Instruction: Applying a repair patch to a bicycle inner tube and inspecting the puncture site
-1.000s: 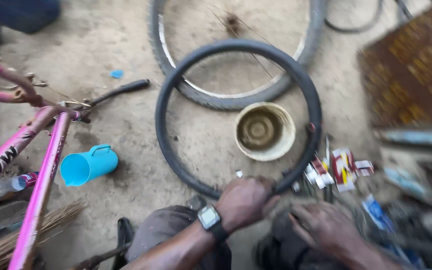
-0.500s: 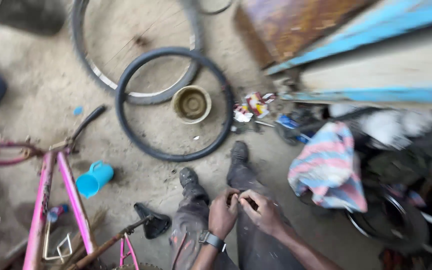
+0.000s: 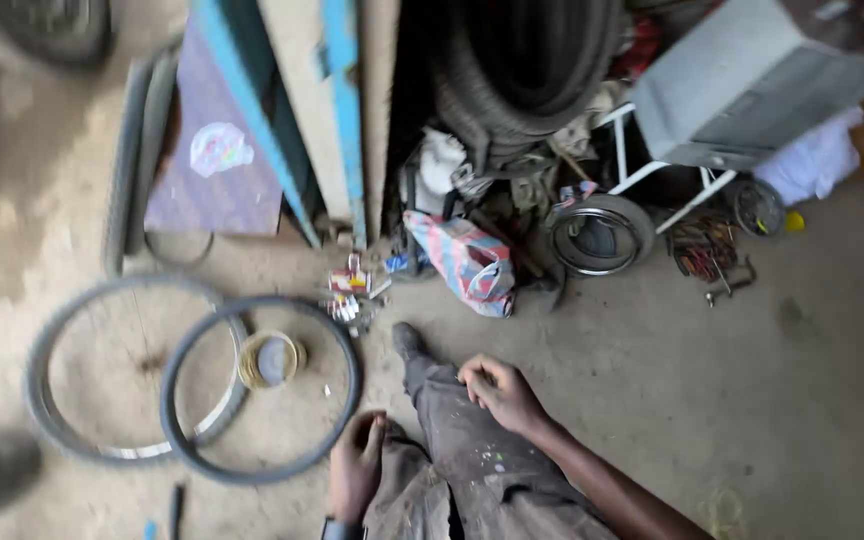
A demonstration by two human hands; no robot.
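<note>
Down at the bottom of the view, a seated person's legs in grimy grey trousers (image 3: 472,460) stretch over a dusty concrete floor (image 3: 712,400). Their left hand (image 3: 355,465) rests on the left knee with fingers loosely curled and nothing in it; a watch shows at the wrist. Their right hand (image 3: 500,392) lies on the right thigh, fingers bent inward as if closed on something tiny, though what, if anything, cannot be told. Just beside the left hand lies a bare black bicycle tyre (image 3: 260,388), a thin rubber hoop flat on the floor. It looks light and floppy, likely to sag out of round when lifted, so the near edge of the hoop seems the best place to grip. Inside it sits a small round tin (image 3: 271,360) with a pale rim. Overlapping the tyre on the left is a spoked wheel (image 3: 122,370), stiff metal with a grey tyre. Farther off are scattered small packets (image 3: 352,290), a striped cloth bag (image 3: 464,260), a chromed round part (image 3: 597,235), blue-painted wooden boards (image 3: 337,110) and stacked dark tyres (image 3: 527,60).
</note>
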